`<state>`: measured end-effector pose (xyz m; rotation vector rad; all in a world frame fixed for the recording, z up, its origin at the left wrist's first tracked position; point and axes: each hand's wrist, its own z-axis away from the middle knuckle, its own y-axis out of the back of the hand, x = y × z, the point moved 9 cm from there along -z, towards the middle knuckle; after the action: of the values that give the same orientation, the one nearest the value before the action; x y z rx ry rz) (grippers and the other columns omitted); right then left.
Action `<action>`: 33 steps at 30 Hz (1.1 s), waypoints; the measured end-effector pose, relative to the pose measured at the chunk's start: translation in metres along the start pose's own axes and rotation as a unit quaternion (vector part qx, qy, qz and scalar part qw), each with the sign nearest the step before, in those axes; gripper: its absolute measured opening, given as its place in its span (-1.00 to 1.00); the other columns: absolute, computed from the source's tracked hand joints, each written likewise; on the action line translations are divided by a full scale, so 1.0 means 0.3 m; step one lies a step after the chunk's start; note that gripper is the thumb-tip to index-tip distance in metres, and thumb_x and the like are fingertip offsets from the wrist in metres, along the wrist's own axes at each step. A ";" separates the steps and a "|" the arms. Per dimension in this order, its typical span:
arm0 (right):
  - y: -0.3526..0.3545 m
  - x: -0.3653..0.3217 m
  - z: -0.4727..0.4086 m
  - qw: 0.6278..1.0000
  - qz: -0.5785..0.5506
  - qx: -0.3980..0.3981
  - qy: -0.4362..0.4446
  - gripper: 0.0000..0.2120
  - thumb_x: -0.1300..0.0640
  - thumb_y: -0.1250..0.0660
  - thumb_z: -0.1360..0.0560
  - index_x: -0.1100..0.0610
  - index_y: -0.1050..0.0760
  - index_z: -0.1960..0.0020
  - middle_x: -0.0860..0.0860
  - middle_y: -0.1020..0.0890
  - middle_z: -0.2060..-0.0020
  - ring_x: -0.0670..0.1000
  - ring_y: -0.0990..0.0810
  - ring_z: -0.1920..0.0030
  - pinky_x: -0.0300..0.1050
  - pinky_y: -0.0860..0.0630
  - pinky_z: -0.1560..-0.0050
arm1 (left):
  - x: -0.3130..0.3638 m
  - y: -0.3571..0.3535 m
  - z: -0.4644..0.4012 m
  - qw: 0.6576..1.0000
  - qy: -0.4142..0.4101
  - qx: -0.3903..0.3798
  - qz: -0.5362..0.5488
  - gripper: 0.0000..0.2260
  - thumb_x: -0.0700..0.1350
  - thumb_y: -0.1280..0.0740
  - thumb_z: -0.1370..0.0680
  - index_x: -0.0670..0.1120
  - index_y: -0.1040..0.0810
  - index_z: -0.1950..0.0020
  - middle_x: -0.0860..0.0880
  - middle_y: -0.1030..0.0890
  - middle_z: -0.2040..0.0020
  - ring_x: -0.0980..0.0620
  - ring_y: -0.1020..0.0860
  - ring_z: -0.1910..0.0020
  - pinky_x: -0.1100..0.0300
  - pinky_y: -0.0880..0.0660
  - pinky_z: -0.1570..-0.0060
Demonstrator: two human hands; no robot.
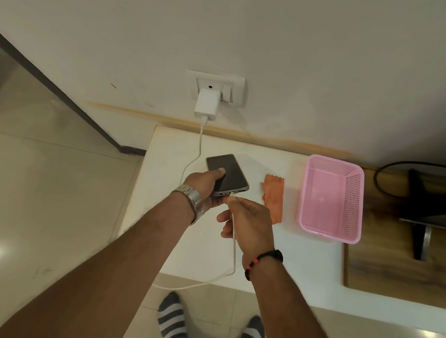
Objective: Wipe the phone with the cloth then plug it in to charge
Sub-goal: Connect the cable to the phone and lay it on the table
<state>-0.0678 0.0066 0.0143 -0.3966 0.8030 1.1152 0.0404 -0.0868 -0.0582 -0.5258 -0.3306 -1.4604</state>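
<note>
I see one phone (228, 175) held above the white desk (303, 259) in my left hand (204, 187), thumb on its dark screen. My right hand (249, 219) pinches the plug of one white cable (233, 250) right at the phone's bottom port; fingers curled round it. The cable runs back to one charger (206, 105) in the wall socket (233, 89). One orange cloth (274, 197) lies beside one pink basket (331, 198); nothing blocks the port
</note>
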 end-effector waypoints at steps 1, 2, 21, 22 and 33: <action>-0.002 0.001 -0.001 1.000 0.001 0.000 -0.002 -0.79 0.07 -0.32 -0.63 0.00 -0.68 0.12 0.00 -0.72 0.39 -0.08 -0.56 0.46 -0.19 -0.65 0.34 | 0.002 0.000 0.002 1.000 -0.001 -0.002 -0.002 -0.88 -0.13 -0.42 -0.61 -0.17 -0.56 -0.01 -0.23 -0.72 0.02 -0.19 -0.71 0.13 0.14 -0.62 0.42; -0.004 0.003 -0.003 1.000 0.003 0.001 -0.002 -0.79 0.07 -0.33 -0.63 0.00 -0.67 0.13 -0.01 -0.71 0.40 -0.08 -0.56 0.46 -0.19 -0.66 0.34 | 0.004 -0.001 0.002 1.000 -0.004 -0.003 -0.005 -0.87 -0.13 -0.42 -0.60 -0.17 -0.56 -0.02 -0.23 -0.72 0.01 -0.19 -0.71 0.12 0.14 -0.62 0.42; -0.003 0.047 -0.007 0.996 -0.048 -0.033 -0.070 -0.86 0.13 -0.35 -0.62 0.12 -0.67 0.00 -0.04 -0.67 0.44 -0.13 -0.59 0.47 -0.23 -0.62 0.33 | 0.046 0.000 0.001 0.986 -0.094 -0.008 -0.136 -0.79 0.06 -0.40 -0.62 -0.09 -0.57 -0.02 -0.11 -0.72 0.02 -0.14 -0.72 0.04 0.08 -0.70 0.23; -0.001 0.047 -0.007 0.996 -0.047 -0.032 -0.070 -0.86 0.12 -0.35 -0.62 0.12 -0.68 0.00 -0.05 -0.67 0.44 -0.12 -0.59 0.46 -0.23 -0.63 0.32 | 0.045 0.000 0.001 0.986 -0.095 -0.008 -0.136 -0.79 0.06 -0.40 -0.62 -0.09 -0.57 -0.02 -0.11 -0.72 0.02 -0.14 -0.72 0.04 0.07 -0.70 0.22; -0.001 0.060 -0.009 0.997 -0.032 -0.041 -0.059 -0.83 0.18 -0.31 -0.64 0.10 -0.68 0.01 -0.02 -0.70 0.40 -0.08 -0.63 0.40 -0.20 -0.67 0.25 | 0.041 -0.001 0.022 0.986 -0.092 -0.012 -0.137 -0.81 0.03 -0.37 -0.64 -0.10 -0.58 -0.04 -0.13 -0.72 0.02 -0.13 -0.72 0.05 0.12 -0.68 0.29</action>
<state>-0.0649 0.0162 -0.0007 -0.4176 0.6383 1.1042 0.0420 -0.0940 -0.0462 -0.6563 -0.5499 -1.6851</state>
